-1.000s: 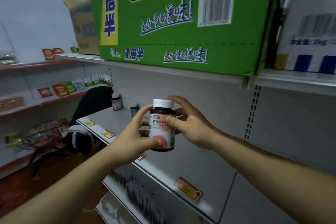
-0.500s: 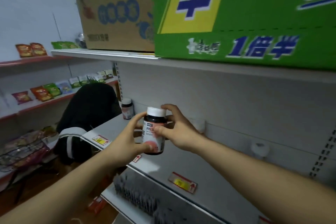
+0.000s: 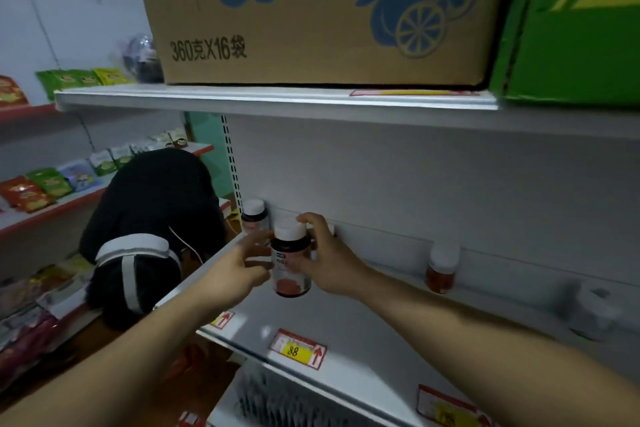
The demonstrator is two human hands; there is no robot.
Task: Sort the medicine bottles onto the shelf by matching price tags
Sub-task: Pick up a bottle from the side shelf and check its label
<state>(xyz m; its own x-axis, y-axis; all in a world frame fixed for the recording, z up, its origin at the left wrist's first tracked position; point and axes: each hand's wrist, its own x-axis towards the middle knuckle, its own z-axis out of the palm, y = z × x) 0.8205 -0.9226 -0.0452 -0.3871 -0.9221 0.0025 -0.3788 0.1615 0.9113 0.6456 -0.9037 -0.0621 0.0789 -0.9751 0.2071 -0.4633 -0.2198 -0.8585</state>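
I hold a dark medicine bottle [image 3: 290,262] with a white cap and a pink label upright over the grey shelf [image 3: 349,329]. My left hand [image 3: 235,272] grips its left side and my right hand [image 3: 329,260] wraps its right side and cap. Behind it at the shelf's back stands a second white-capped bottle [image 3: 254,217]. Further right along the back wall stand an orange bottle [image 3: 441,270] and a blurred white bottle [image 3: 594,312]. A red and yellow price tag reading 88 [image 3: 297,349] sits on the shelf's front edge below the held bottle, with another tag [image 3: 221,320] to its left.
A brown cardboard box [image 3: 311,10] and a green box [image 3: 571,21] sit on the upper shelf. A person in black [image 3: 149,218] crouches to the left of the shelf. Snack packets [image 3: 45,184] line red shelves at far left. Another price tag [image 3: 450,409] is at bottom right.
The view has swung left along the shelf. Both hands have carried the bottle lower and nearer the shelf's back, close to the white-capped bottle standing there.
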